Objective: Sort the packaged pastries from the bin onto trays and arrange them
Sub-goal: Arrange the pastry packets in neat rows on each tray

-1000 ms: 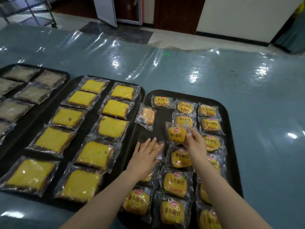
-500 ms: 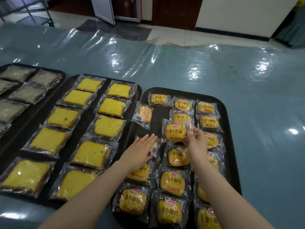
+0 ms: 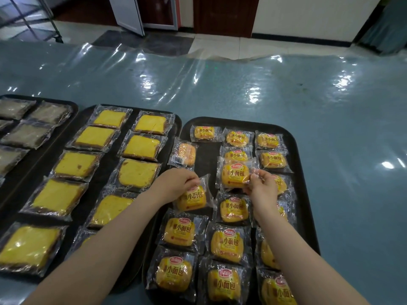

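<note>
A black tray (image 3: 296, 150) on the right carries several small wrapped yellow buns with red labels. My left hand (image 3: 176, 183) pinches the top edge of one bun packet (image 3: 193, 200) in the tray's left column. My right hand (image 3: 262, 187) grips the right edge of another bun packet (image 3: 235, 175) in the middle column, which lies over its neighbours. One bun packet (image 3: 185, 154) lies face down, barcode up, across the tray's left rim. The bin is not in view.
A middle black tray (image 3: 110, 170) holds several wrapped yellow cake slices in two columns. A left tray (image 3: 72, 106) holds several brownish wrapped slices. Glossy plastic sheeting covers the blue table (image 3: 341, 150). A doorway and floor lie beyond the far edge.
My left hand went from lying flat over a packet to pinching its top edge. My right hand kept hold of the middle-column packet and shifted it slightly.
</note>
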The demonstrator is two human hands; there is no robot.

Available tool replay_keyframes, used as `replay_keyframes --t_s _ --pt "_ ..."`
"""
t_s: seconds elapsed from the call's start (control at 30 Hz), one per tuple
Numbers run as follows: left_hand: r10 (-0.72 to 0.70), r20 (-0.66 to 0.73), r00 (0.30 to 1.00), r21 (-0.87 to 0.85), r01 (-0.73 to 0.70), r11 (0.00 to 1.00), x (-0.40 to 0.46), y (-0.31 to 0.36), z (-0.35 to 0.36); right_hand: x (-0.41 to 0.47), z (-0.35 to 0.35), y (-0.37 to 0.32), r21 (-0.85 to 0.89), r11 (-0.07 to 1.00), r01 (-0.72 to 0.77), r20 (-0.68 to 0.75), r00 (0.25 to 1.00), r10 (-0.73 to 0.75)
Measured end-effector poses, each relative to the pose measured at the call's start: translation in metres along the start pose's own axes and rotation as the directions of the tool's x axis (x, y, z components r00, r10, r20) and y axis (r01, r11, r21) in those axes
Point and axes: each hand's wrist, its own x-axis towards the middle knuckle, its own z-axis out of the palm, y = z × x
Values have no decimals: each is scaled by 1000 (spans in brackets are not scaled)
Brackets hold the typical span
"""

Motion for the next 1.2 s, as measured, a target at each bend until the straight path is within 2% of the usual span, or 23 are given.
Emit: replay_keyframes --t_s 0.1,0.17,0.23,0.3,0.37,0.43,0.57,0.7,0.8,0.97,1.1,1.2 --pt "-27 -21 999 -47 26 999 0 2 2 1 0 -2 -22 1000 9 -1 1000 -9" --pt "-71 -49 996 -139 64 988 -2 0 3 2 0 -3 -27 1000 14 -8 1000 -14" --pt "-83 1 997 -194 81 978 -4 1 5 1 0 -3 -28 999 20 -6 1000 -20" --pt "-32 47 998 -141 39 989 -6 3 9 0 1 -3 -27 999 18 3 1000 -18" --pt "35 19 999 -23 -34 999 -5 7 13 -1 2 -2 -11 1000 17 9 1000 -17" --pt "49 -34 998 56 -47 997 -5 9 21 -2 2 0 -9 1000 20 11 1000 -20" --pt "-58 -132 990 128 75 989 -14 21 49 -1 1 3 -12 999 31 -14 999 -31" --pt "-186 -23 982 205 187 961 -26 33 84 1 3 4 -21 999 47 -56 997 -48" --pt "-219 -50 974 262 224 939 -31 31 94 2 5 4 -20 999 30 -43 999 -30" --pt "-309 -79 948 268 318 909 -35 21 91 3 7 7 -10 1000 21 -41 999 -22" --pt "-310 -55 949 231 315 921 -33 17 87 2 12 7 17 1000 15 -5 1000 -15" --pt "-270 -157 950 112 288 951 -21 14 74 3 13 5 30 999 29 13 999 -30"
